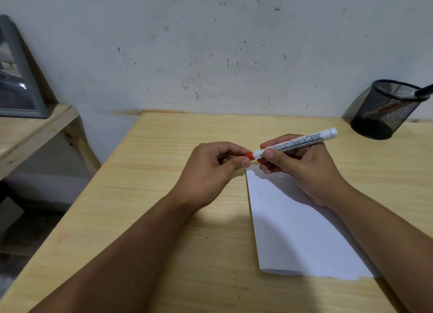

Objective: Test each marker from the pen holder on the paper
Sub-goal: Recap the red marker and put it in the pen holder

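A white board marker [297, 142] with a red cap [249, 155] is held level above the table's middle. My right hand [302, 170] grips its white barrel. My left hand [210, 170] pinches the red cap between thumb and fingers; the cap sits on the marker. A white sheet of paper [302, 233] lies on the wooden table under my right wrist. The black mesh pen holder [384, 111] stands at the back right with a black-capped marker [423, 91] leaning out of it.
The wooden table [164, 195] meets a stained white wall at the back. A lower wooden shelf [28, 130] at the left carries a grey picture frame [16, 78]. The floor shows below the table's left edge.
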